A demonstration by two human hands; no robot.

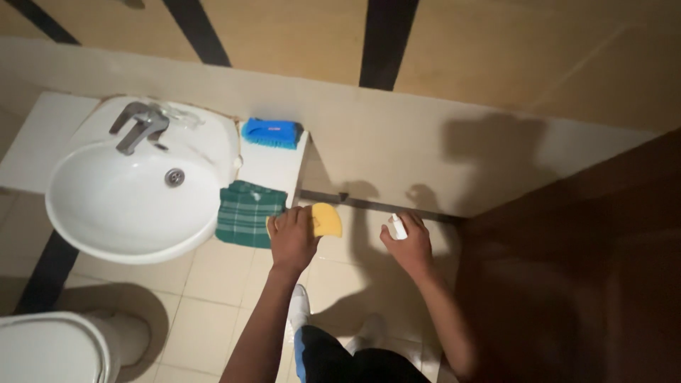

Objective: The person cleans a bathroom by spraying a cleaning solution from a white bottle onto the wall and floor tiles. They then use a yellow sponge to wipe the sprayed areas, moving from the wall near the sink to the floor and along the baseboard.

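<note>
My left hand (pixel 292 237) grips a yellow sponge (pixel 326 220) just right of the counter's edge. Beside it a green checked cloth (pixel 247 211) hangs over the front of the white counter (pixel 273 167). My right hand (pixel 408 247) is closed around a small white spray bottle (pixel 398 226), held out over the tiled floor. A blue scrub brush (pixel 271 133) lies at the back of the counter against the wall. The white sink basin (pixel 128 202) with a grey metal tap (pixel 140 125) is to the left.
A white toilet (pixel 53 347) shows at the bottom left. A dark brown door (pixel 589 284) fills the right side. Beige floor tiles (pixel 206 298) lie below, and my white shoes (pixel 299 308) stand on them.
</note>
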